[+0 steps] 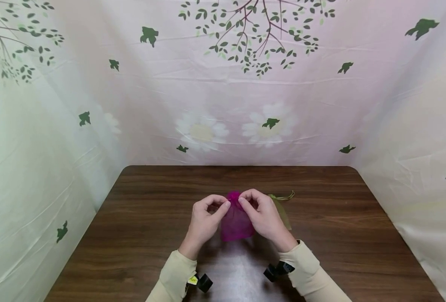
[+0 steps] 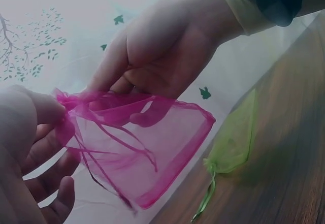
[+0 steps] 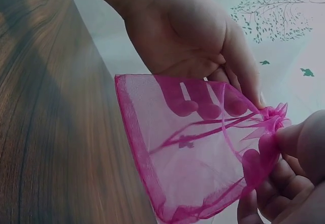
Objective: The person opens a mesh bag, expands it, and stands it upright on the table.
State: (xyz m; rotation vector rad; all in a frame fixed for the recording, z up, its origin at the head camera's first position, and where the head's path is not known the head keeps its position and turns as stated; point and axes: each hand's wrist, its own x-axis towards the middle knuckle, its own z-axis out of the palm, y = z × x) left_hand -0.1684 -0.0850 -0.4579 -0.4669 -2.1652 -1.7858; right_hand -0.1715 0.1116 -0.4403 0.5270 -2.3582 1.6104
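Observation:
A sheer magenta organza drawstring bag (image 1: 237, 228) hangs between both hands, its neck gathered. My left hand (image 1: 203, 221) pinches the gathered neck from the left with thumb and forefinger. From the other side, my right hand (image 1: 264, 216) pinches the same neck. Loose drawstring ribbons (image 2: 124, 141) trail down over the bag's body in the left wrist view. Through the thin mesh, fingers (image 3: 210, 109) of the left hand show behind the bag in the right wrist view. I see nothing inside the bag.
A green organza bag (image 2: 236, 137) with its cord lies on the table just beyond the right hand, partly hidden by it in the head view. The dark wood table (image 1: 162, 184) ends at printed fabric walls (image 1: 226, 92) at the back and sides.

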